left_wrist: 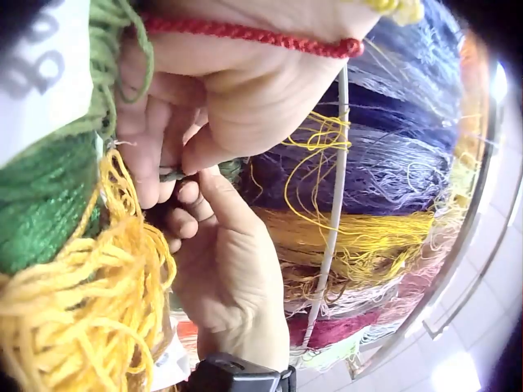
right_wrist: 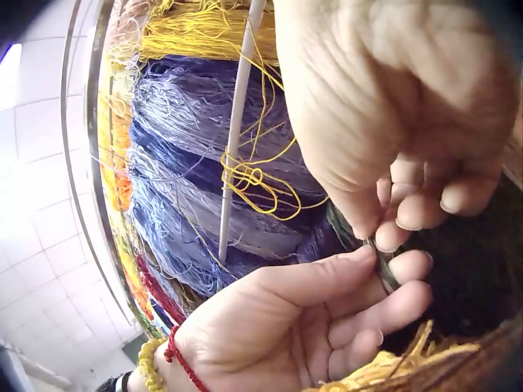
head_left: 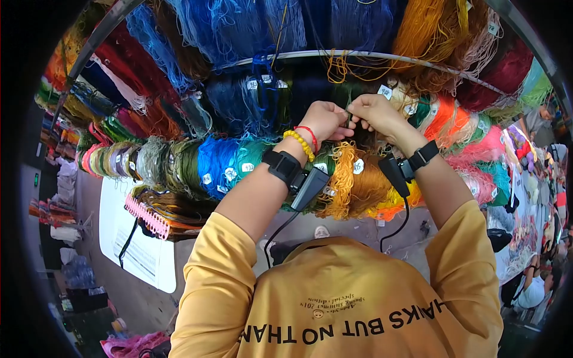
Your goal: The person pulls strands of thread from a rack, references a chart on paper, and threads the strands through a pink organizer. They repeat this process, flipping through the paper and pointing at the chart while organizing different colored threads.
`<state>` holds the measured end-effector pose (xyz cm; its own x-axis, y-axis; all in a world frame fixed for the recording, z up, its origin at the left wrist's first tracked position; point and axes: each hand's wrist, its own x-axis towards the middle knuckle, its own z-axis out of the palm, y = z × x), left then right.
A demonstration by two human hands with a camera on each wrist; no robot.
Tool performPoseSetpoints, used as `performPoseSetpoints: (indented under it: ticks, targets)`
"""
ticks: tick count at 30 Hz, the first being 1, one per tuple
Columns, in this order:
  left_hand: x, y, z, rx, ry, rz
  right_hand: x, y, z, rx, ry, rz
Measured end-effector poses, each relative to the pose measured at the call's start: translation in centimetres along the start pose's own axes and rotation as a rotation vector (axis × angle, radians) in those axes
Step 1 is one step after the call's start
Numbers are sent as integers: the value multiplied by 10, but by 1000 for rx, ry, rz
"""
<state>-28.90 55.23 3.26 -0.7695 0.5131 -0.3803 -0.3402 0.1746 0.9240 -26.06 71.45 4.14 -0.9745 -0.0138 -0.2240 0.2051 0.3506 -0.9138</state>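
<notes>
Up here, hands: two, my left hand (head_left: 322, 121) and right hand (head_left: 375, 114), fingertips meeting.
Strand: one dark green thread (right_wrist: 382, 265), pinched by both, running roughly upright.
Place: against hanging yarn skeins (head_left: 215, 161), below the rail (head_left: 382, 58).

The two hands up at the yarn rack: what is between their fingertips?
A dark green strand of yarn, pinched by left hand and right hand; clearest in the right wrist view.
</notes>
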Motion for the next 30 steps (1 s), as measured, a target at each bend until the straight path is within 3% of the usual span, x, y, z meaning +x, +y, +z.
performPoseSetpoints:
  ticks: [30]
  targets:
    - [0,-3,-1,-5,-37,6,-3,9,-4,116,-42,13]
